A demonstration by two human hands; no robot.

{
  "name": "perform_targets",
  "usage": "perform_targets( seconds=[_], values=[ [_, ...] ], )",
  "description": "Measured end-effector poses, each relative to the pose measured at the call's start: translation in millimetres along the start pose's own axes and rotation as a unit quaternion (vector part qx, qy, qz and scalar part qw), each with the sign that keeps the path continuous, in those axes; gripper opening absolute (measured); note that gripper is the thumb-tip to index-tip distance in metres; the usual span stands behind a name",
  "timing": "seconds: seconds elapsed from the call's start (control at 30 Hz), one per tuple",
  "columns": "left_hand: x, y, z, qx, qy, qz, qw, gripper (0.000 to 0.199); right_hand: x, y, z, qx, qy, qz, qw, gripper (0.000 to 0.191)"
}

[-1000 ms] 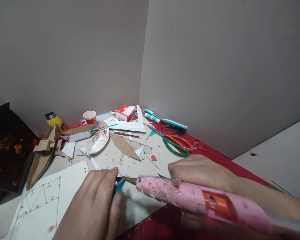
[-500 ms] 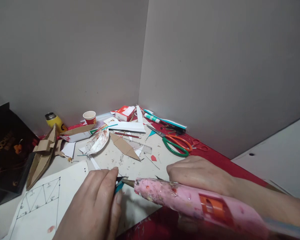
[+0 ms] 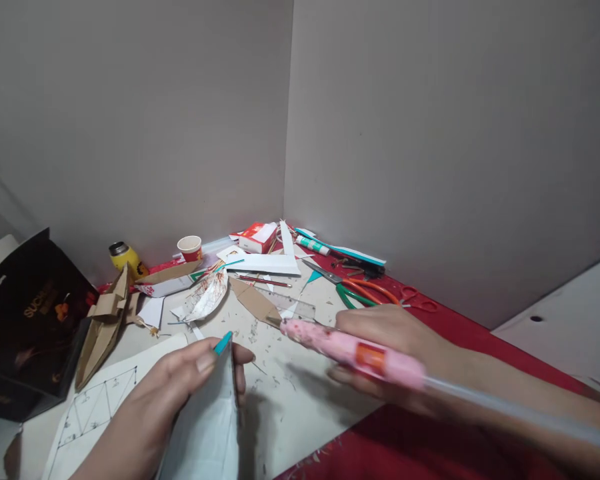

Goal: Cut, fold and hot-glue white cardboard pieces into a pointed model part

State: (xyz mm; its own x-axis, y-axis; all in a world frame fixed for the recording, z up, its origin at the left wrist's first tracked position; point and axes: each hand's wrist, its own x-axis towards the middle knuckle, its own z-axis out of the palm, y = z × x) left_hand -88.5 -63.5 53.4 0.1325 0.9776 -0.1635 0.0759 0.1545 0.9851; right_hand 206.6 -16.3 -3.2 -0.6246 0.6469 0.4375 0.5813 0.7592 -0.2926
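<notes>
My left hand point(image 3: 155, 393) pinches a pale, folded card piece point(image 3: 205, 427) near its pointed upper end, thumb on the near face and fingertips showing round the far edge. At that tip sits a small teal strip point(image 3: 223, 343), by my thumb. My right hand point(image 3: 395, 333) is closed round a pink hot glue gun point(image 3: 325, 341), whose stained nozzle points left, apart from the card piece. A clear glue stick point(image 3: 515, 410) sticks out of the gun's rear. The lower part of the card piece leaves the bottom of the view.
Scissors with green and orange handles point(image 3: 353, 297) lie beyond my right hand. A cardboard boat shape point(image 3: 105, 327), paper cup point(image 3: 190, 248), yellow bottle point(image 3: 125, 257) and dark box point(image 3: 35, 320) stand left. A pencil-drawn sheet point(image 3: 65, 460), clear ruler point(image 3: 300, 305) and scraps lie about.
The glue gun has drawn away from my left hand, up and to the right. My left hand has turned, bringing the pale card piece and its teal tip into view.
</notes>
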Motion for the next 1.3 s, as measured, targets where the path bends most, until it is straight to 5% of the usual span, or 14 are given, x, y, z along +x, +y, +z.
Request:
perform_targets(
  seconds=[0.17,0.4,0.47,0.57,0.67,0.8,0.9,1.3],
  values=[
    [16.4,-0.5,5.0,-0.244,-0.159,-0.140,0.946,0.031,28.8,13.5,10.9,-0.103,-0.145,0.091,0.980,0.017],
    [25.2,-20.0,12.8,-0.312,-0.215,-0.190,0.906,0.035,26.1,34.2,4.5,-0.069,-0.266,0.129,0.953,0.037],
    [25.9,-21.8,15.3,-0.315,-0.231,-0.202,0.898,0.036,30.9,27.7,-6.7,-0.017,-0.249,0.117,0.961,0.032],
    [26.0,-23.0,19.0,-0.298,-0.262,-0.206,0.895,0.040,41.5,5.9,-16.1,0.197,-0.090,0.136,0.967,0.021],
    [24.2,-24.5,21.4,-0.276,-0.277,-0.206,0.897,0.039,53.3,-15.9,-11.1,0.416,-0.060,0.143,0.896,0.017],
    [19.8,-29.6,22.5,-0.271,-0.261,-0.215,0.901,0.032,63.7,-26.0,6.4,0.541,-0.101,0.133,0.824,0.018],
    [17.5,-34.9,23.4,-0.297,-0.228,-0.232,0.898,0.029,65.0,-24.8,16.5,0.592,-0.145,0.133,0.782,0.026],
    [11.8,-36.4,29.1,-0.308,-0.214,-0.257,0.890,0.028,61.0,-24.0,28.6,0.617,-0.138,0.123,0.765,0.012]
  ],
)
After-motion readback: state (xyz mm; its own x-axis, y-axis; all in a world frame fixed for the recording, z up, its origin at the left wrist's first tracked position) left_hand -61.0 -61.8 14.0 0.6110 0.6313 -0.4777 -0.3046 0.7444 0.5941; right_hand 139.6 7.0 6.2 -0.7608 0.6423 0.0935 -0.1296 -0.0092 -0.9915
